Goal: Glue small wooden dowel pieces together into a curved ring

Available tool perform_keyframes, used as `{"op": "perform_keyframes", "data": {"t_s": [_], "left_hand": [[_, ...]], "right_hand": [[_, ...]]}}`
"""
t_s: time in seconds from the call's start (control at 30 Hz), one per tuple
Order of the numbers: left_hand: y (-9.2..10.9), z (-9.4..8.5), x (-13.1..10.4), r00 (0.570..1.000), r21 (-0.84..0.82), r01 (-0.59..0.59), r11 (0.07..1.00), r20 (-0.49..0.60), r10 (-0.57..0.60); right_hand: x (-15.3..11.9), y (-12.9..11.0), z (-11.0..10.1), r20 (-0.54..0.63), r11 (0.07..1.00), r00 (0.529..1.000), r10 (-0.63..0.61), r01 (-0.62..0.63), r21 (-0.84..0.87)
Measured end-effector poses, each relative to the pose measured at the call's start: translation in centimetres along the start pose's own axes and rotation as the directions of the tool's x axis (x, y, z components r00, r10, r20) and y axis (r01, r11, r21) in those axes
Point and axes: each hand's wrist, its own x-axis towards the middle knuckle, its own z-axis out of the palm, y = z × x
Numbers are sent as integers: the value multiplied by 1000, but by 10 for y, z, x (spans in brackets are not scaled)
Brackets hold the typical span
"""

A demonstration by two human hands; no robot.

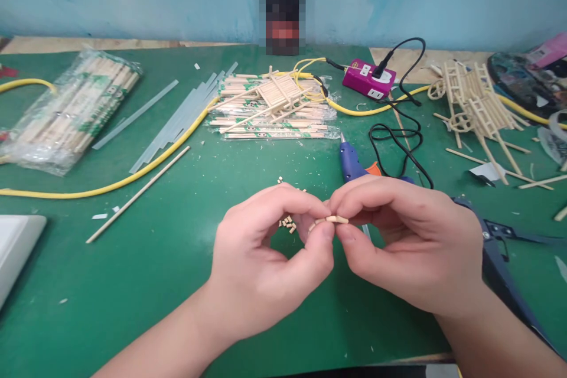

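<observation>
Low over the middle of the green table, my left hand (270, 248) and my right hand (411, 242) meet, fingertips nearly touching. Between them is a short chain of small wooden pieces (331, 219); each hand pinches it between thumb and forefinger. More cut wooden bits (289, 224) lie on the table behind my left hand's fingers. A blue glue gun (349, 160) with an orange trigger lies just beyond my right hand, which partly hides it. Dark-handled cutters (500, 260) rest to the right, partly behind my right wrist.
Wrapped chopsticks (274, 132) carry a small stick structure (279, 94). Glue sticks (177, 121), a single stick (137, 195) and a bagged bundle (84, 106) lie left. A yellow cable (146, 176) crosses the table (155, 283). A purple power strip (369, 78) and wooden models (473, 100) stand right.
</observation>
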Motion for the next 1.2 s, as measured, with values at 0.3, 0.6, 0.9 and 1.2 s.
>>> {"op": "perform_keyframes", "data": {"t_s": [0.3, 0.6, 0.9, 1.2], "left_hand": [[-1, 0, 0, 1000, 32, -17, 999, 14, 17], [0, 0, 1, 999, 43, -28, 999, 24, 27], [0, 0, 2, 999, 43, -29, 999, 29, 28], [0, 0, 1, 999, 46, -41, 998, 23, 40]], "right_hand": [[4, 0, 0, 7, 999, 1000, -19, 19, -33], [4, 0, -1, 18, 999, 1000, -23, 24, -28], [5, 0, -2, 29, 999, 999, -23, 24, -35], [3, 1, -3, 33, 998, 999, -18, 19, -54]]}}
